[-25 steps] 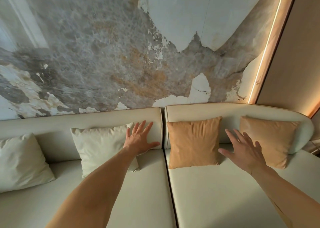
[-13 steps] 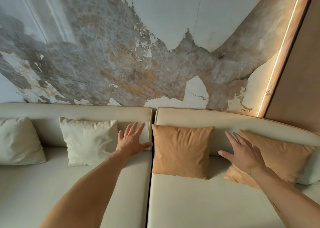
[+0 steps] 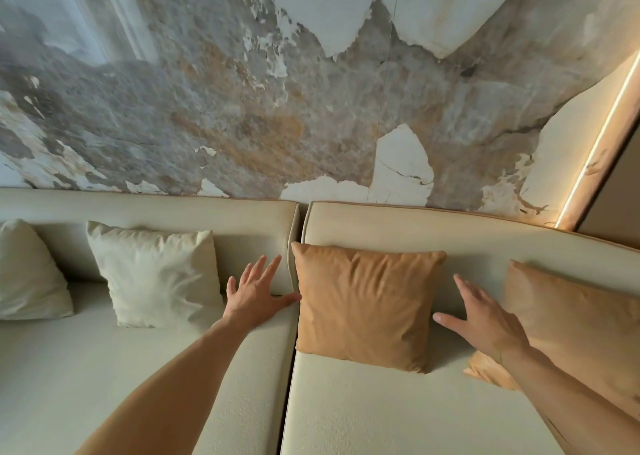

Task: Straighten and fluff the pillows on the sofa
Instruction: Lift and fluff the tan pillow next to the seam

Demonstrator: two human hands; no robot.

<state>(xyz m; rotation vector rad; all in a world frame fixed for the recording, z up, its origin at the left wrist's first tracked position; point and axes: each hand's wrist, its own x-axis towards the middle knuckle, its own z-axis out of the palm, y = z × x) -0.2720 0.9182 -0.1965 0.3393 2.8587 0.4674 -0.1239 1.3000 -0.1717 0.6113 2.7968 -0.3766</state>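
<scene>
An orange pillow (image 3: 363, 302) leans against the backrest of the cream sofa (image 3: 381, 406), just right of the seam between the two seat sections. My left hand (image 3: 254, 293) reaches out with fingers spread at its left edge, thumb tip close to the pillow's side. My right hand (image 3: 485, 319) is spread open at its right edge, thumb pointing toward the pillow. Neither hand holds anything. A second orange pillow (image 3: 581, 330) lies tilted behind my right forearm. Two cream pillows stand further left, one (image 3: 156, 274) upright, another (image 3: 27, 274) cut by the frame edge.
A wall with a peeling-plaster pattern (image 3: 277, 108) rises directly behind the backrest. A lit strip (image 3: 595, 143) and a wooden panel run along the right. Bare seat cushion (image 3: 86, 368) lies in front of the pillows.
The view has shifted closer and to the right. Both hands have closed in on the two sides of the middle orange pillow, staying spread open.
</scene>
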